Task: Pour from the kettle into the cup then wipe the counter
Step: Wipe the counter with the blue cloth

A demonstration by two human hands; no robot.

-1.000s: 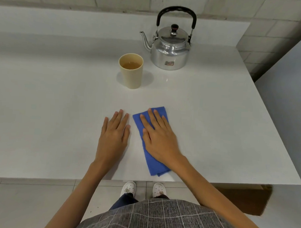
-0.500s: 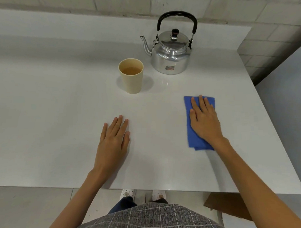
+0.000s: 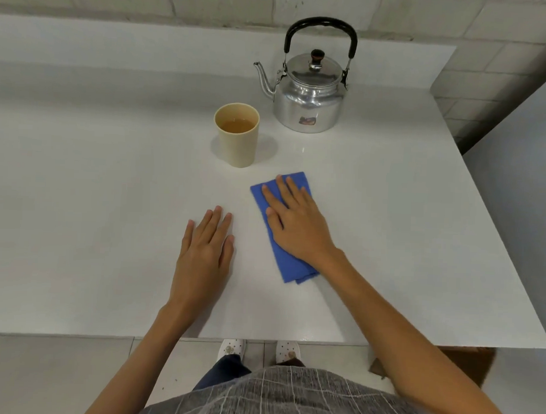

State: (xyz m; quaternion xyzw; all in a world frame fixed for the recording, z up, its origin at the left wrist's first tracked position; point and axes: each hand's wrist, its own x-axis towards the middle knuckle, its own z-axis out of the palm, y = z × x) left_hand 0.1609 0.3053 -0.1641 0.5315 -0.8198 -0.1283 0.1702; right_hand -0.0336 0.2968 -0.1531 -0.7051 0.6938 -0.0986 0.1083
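A shiny metal kettle (image 3: 309, 106) with a black handle stands upright at the back of the white counter (image 3: 95, 216), its spout pointing left. Just left and in front of it is a beige cup (image 3: 238, 146) holding amber liquid. A folded blue cloth (image 3: 289, 266) lies flat in front of the cup and kettle. My right hand (image 3: 298, 229) presses palm-down on the cloth and covers its middle. My left hand (image 3: 205, 257) rests flat on the bare counter to the left of the cloth, fingers spread, holding nothing.
A raised ledge and a tiled wall run behind the kettle. The counter ends at a right edge beside a grey panel (image 3: 520, 190). Its front edge is close to my body, with floor tiles and my shoes (image 3: 231, 349) below.
My right hand swept the blue cloth from the centre out to the right and has now brought it back left towards the centre. The left hand, cup and kettle stayed put.
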